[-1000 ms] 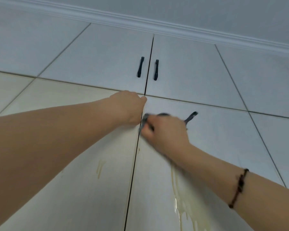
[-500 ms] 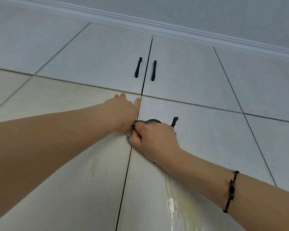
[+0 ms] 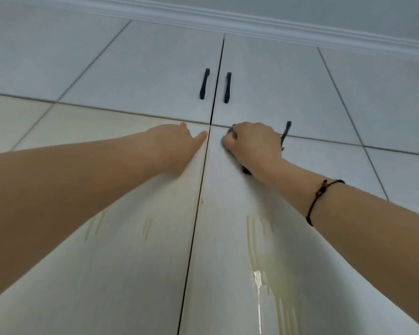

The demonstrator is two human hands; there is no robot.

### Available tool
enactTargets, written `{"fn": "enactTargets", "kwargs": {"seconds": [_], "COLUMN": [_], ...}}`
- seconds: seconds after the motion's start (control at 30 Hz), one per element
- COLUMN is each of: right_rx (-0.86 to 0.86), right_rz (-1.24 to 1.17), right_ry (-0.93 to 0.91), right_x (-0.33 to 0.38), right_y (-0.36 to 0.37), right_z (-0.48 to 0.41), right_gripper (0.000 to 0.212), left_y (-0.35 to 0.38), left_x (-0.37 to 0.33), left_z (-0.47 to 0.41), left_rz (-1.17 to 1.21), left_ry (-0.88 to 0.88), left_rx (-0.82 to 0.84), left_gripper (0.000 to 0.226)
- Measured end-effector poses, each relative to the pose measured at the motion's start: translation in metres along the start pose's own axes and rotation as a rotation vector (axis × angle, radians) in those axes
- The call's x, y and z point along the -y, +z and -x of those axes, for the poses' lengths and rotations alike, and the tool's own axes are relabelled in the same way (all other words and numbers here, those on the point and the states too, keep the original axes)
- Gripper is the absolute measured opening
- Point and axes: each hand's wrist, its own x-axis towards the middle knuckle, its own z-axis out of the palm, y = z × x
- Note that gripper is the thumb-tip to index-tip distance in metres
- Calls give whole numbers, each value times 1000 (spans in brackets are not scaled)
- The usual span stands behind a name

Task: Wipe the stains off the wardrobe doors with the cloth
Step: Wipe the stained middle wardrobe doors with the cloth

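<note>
**Desk:** Where are the hands?

**Photographer:** Both are raised against pale wardrobe doors, seen from below. The left hand (image 3: 177,143) lies flat on the left door (image 3: 131,262), fingers straight and thumb stretched toward the dark seam between the doors. It holds nothing.

**Desk:** And the right?

**Photographer:** The right hand (image 3: 252,143) is at 3 o'clock from the left, just across the seam. Its fingers are curled round a grey cloth (image 3: 226,141), pressing it to the top corner of the right door (image 3: 228,238). Most of the cloth is hidden under the hand. A dark strand sticks out at the hand's 2 o'clock, and a dark scrap shows at its 6 o'clock. A dark cord bracelet (image 3: 317,199) circles that wrist.

**Desk:** The stains?

**Photographer:** Yellowish drip streaks (image 3: 259,281) run down the right door at 6 o'clock from the right hand, well apart from the cloth, with a glossy wet run among them. The left door carries fainter streaks (image 3: 146,226) at 6 o'clock from the left hand, near the forearm.

**Desk:** Anything above?

**Photographer:** At 12 o'clock are the upper doors (image 3: 143,76), with a pair of black handles (image 3: 204,83), one on each side of the seam. White moulding (image 3: 276,27) runs along the ceiling.
</note>
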Motion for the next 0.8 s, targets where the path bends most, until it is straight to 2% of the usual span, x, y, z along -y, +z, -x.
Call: {"fn": "enactTargets", "kwargs": {"seconds": [0.07,0.1,0.2,0.27,0.33,0.4,0.43,0.47,0.53,0.6,0.63,0.77,0.8], "right_rx": [-87,-88,16,66,55,-44,-66,-51,38,78,47,-88,-127], "right_rz": [-21,-31,-131,-71,-31,-41,-56,-52,-116,-146,-125,-74,-89], "right_ry": [130,111,-309,-397,-196,69,98,58,-229,-401,-383,215,306], "right_x": [-7,2,54,50,28,7,9,20,58,65,50,-51,-67], "right_y": [-2,2,2,0,2,2,5,5,5,2,3,-4,-8], "right_z": [-11,3,84,91,47,8,5,17,72,105,92,-10,-21], "right_gripper": [27,27,25,24,23,23,23,21,19,24,27,30,28], "left_y": [-3,-4,-2,1,1,6,10,12,14,9,7,-5,-11], "left_x": [0,0,0,-1,-4,-8,-9,-9,-8,-8,-8,-20,-22], "left_z": [0,0,0,-1,1,4,5,4,3,0,1,1,-1], "left_rz": [-23,-31,-56,-84,-66,-19,-13,-9,11,18,20,-129,-147], "left_ry": [-16,-9,0,-21,-43,-46,-31,-4,46,58,48,22,28], "left_rx": [0,-6,-32,-76,-93,-157,-210,-261,-304,-294,-272,-208,-199], "left_gripper": [83,81,79,76,73,66,58,48,38,35,33,25,21]}}
